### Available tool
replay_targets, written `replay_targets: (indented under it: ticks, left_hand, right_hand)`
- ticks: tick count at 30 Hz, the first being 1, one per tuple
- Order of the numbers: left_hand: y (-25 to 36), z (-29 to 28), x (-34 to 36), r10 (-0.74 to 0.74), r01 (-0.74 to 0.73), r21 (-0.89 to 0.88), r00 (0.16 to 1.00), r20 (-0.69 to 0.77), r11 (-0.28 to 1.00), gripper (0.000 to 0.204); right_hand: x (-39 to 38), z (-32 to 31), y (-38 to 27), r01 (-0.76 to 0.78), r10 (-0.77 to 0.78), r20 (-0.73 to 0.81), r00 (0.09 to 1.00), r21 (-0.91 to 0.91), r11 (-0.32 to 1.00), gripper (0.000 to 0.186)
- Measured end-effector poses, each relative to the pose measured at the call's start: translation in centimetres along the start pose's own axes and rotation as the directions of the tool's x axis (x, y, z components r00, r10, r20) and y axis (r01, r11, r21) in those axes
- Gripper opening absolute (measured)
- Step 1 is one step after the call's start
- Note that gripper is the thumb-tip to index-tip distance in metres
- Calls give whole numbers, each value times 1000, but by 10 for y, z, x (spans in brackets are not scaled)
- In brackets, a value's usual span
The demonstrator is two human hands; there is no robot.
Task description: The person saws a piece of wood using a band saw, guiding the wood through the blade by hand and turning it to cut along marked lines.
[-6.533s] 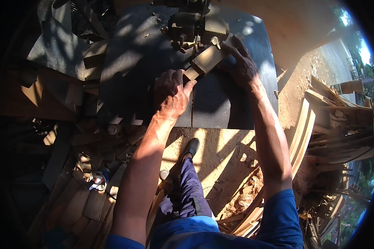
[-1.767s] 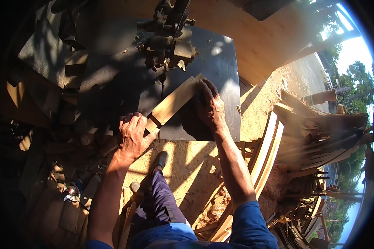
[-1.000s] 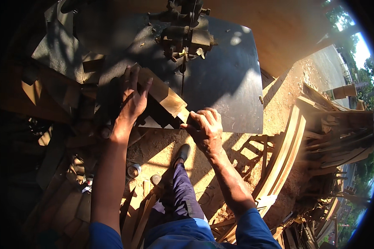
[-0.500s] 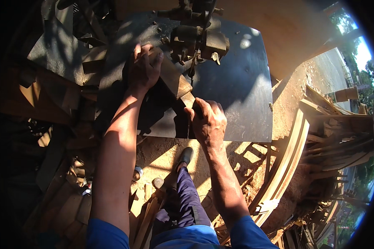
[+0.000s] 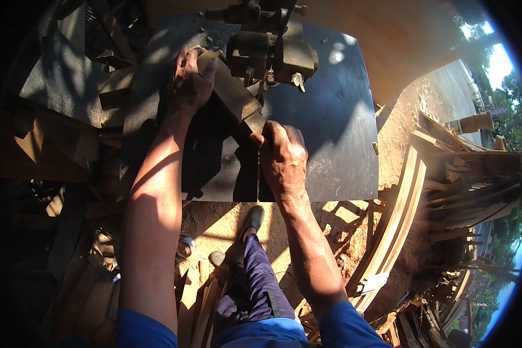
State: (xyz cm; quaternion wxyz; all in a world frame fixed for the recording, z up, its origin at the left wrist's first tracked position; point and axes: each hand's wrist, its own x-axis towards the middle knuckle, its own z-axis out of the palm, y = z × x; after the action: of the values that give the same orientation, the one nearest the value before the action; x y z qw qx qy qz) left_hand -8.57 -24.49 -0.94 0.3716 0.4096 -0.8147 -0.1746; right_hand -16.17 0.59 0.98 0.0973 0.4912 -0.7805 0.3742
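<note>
My left hand (image 5: 191,81) grips the far end of a wooden block (image 5: 232,90), fingers bent over its left side. At the near end, my right hand (image 5: 281,156) is closed round the same piece. The block lies diagonally on a dark, shadow-dappled saw table (image 5: 330,162), beside a thin blade (image 5: 261,87) that hangs below a bulky metal guide housing (image 5: 293,58). Whether wood and blade touch, I cannot tell.
Offcuts (image 5: 113,87) crowd the left. A large tan panel (image 5: 383,46) rises behind the table. Curved strips (image 5: 397,226) and a timber stack (image 5: 470,191) fill the right. My foot (image 5: 254,217) stands on the sawdust-covered ground beside loose slats (image 5: 206,307).
Since 1.8 seconds ago the block has swung round to slant from upper left to lower right. Over the last second both hands have moved it farther up the table, alongside the guide housing.
</note>
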Motion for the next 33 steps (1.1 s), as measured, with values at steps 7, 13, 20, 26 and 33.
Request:
replay_targets:
  ticks: [7, 13, 20, 26, 33]
  left_hand:
    - [3, -1, -2, 34, -34, -19, 999, -40, 999, 52]
    - [-2, 3, -2, 49, -48, 16, 996, -76, 999, 51]
    - [-3, 6, -1, 49, -50, -2, 996, -70, 999, 52]
    - [-9, 7, -1, 85, -82, 45, 993, -80, 996, 50]
    - [-6, 8, -2, 74, -73, 11, 992, -104, 997, 48]
  right_hand:
    - [2, 2, 2, -12, 12, 5, 1000, -8, 1000, 31]
    - [2, 2, -1, -29, 30, 8, 1000, -19, 999, 31]
    - [4, 2, 0, -34, 34, -5, 999, -31, 999, 31]
    - [3, 5, 1, -29, 29, -2, 1000, -24, 999, 32]
    - [4, 5, 1, -40, 39, -17, 999, -32, 999, 31]
